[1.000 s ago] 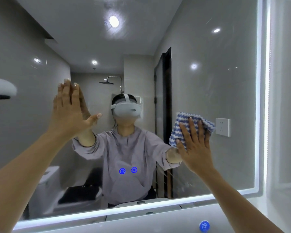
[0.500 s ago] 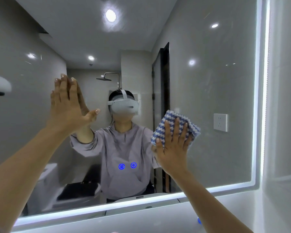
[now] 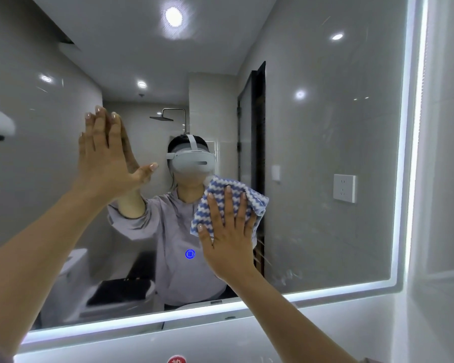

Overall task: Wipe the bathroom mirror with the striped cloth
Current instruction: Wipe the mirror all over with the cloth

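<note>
Cloth: blue-and-white zigzag-striped cloth [image 3: 233, 197], nubbly weave, bunched into a loose pad with a folded corner sticking out at its right. It lies against the glass of the large rectangular wall mirror with a lit white edge [image 3: 325, 142], lower centre of the pane, just below the reflected headset and over the reflected shoulder. Right hand [image 3: 227, 242]: palm flat on the cloth, fingers [image 3: 228, 205] straight and spread, pressing it to the glass; no curl round the fabric. Left hand [image 3: 104, 158]: flat on the glass at upper left, fingers straight and close together, thumb out to the right, holding nothing. Faint streaks and smears show on the glass right of the cloth, near the reflected white wall socket [image 3: 344, 188]. One round blue touch icon [image 3: 190, 254] glows just left of the right hand. Change over the last second: cloth and right hand have travelled leftward, from beside the socket reflection to the reflected torso; two blue icons were visible then, the right hand now covers one. The left hand has kept its place.
</note>
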### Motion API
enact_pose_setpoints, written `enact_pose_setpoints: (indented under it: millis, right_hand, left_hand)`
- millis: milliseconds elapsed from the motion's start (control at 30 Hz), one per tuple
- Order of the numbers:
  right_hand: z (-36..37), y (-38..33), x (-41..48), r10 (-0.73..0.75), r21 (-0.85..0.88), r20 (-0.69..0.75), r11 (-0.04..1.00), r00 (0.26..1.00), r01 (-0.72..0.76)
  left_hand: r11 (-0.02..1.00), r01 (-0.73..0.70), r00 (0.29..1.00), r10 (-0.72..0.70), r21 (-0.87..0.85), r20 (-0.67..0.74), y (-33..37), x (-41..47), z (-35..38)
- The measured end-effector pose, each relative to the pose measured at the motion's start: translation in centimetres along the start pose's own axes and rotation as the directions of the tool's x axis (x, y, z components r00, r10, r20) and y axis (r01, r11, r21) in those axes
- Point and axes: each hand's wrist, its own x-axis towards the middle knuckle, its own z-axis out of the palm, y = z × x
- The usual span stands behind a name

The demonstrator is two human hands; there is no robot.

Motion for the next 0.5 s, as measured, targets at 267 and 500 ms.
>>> enact_pose_setpoints:
  millis: [267,500]
  right_hand:
    - [-0.7,3.3,-0.3,-0.109,-0.044,-0.058,0.993,0.992,0.107]
    - [-2.0,9.5,-1.0,-0.081,-0.132,-0.099,0.989,0.992,0.067]
  left_hand:
    - [1.000,-0.005,1.000,0.004,0.013,0.010,-0.1,0.0,-0.1]
    - [1.000,0.014,1.000,-0.014,0.004,0.028,0.4,-0.3,-0.6]
